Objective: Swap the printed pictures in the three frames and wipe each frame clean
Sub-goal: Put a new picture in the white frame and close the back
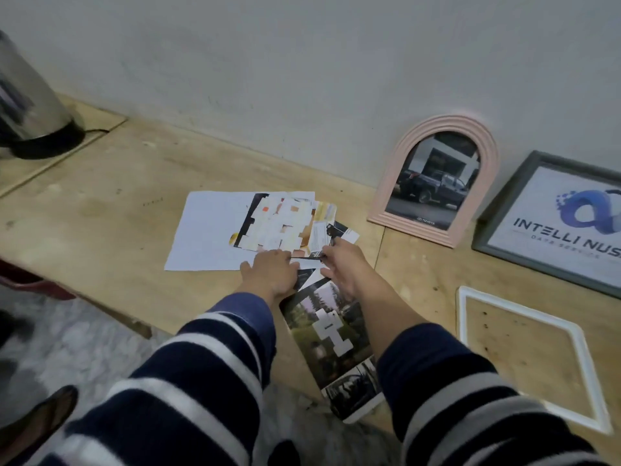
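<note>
Both hands sit on the pile of prints [285, 227]: left hand [270, 272] flat, fingers straight; right hand [342, 264] pinching 1 blurred print [307, 258]. Right of the pile, the grey frame [504, 210] is cut off.

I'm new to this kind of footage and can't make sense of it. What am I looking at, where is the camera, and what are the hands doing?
There is no machine here: a person does the work bare-handed. The single picture comes from a camera worn on the head, looking forward and down, so the striped sleeves are the person's own arms. The left hand rests flat on a pile of printed pictures on a wooden table. The right hand reaches into the same pile; whether it grips a sheet is too blurred to tell. A pink arched frame with a car photo leans on the wall, beside a grey frame showing a logo. A white frame lies flat and empty. A metal kettle stands far left.
</note>
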Demonstrator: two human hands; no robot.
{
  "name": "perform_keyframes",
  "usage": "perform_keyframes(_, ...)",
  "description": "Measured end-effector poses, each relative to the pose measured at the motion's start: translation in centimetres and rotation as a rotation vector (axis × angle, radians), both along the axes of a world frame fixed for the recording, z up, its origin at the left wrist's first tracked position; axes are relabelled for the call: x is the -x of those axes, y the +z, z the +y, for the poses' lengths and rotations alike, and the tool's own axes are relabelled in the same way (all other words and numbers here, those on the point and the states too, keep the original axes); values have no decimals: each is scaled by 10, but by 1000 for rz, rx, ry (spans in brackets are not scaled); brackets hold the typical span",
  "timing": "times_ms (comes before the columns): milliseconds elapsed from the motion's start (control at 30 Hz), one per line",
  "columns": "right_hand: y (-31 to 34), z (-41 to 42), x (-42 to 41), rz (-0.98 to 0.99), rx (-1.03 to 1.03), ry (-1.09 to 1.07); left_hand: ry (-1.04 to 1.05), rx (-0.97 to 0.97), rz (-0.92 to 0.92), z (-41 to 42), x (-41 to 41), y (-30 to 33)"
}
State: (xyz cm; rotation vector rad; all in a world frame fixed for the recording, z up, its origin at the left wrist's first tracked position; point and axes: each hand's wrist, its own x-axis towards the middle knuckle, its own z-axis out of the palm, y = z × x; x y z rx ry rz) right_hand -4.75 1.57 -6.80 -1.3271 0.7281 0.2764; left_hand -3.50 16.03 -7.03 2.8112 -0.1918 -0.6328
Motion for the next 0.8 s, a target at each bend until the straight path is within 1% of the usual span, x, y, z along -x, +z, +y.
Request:
perform_keyframes(100, -1, -19, 8, 3, 232, -7, -53, -59, 57, -2, -2, -3)
perform_keyframes(167, -4, -33, 21, 19, 416, 73, -37, -46, 33, -7, 2, -4)
perform_keyframes(233, -7, -45, 38, 41, 586, 168, -6, -23, -32, -13, 9, -2)
perform_keyframes(300, -5, -54, 58, 86, 696, 225, -20, -24, -50, -19, 17, -2)
perform_keyframes(400, -1, -67, 83, 156, 792, 340, -92, -36, -7, -27, 28, -3)
perform_keyframes(533, 2, -77, 111, 231, 881, 505, -137, -23, -15, -35, 41, -5)
perform_keyframes(633, -3, -76, 125, 204, 907, 486, -135, -1, -45, -41, 48, -4)
perform_keyframes(733, -6, -71, 130, 163, 920, 418, -59, 57, 19, -44, 47, -3)
perform_keyframes(800, -8, -69, 133, 151, 927, 387, 16, 176, 32, -42, 45, -6)
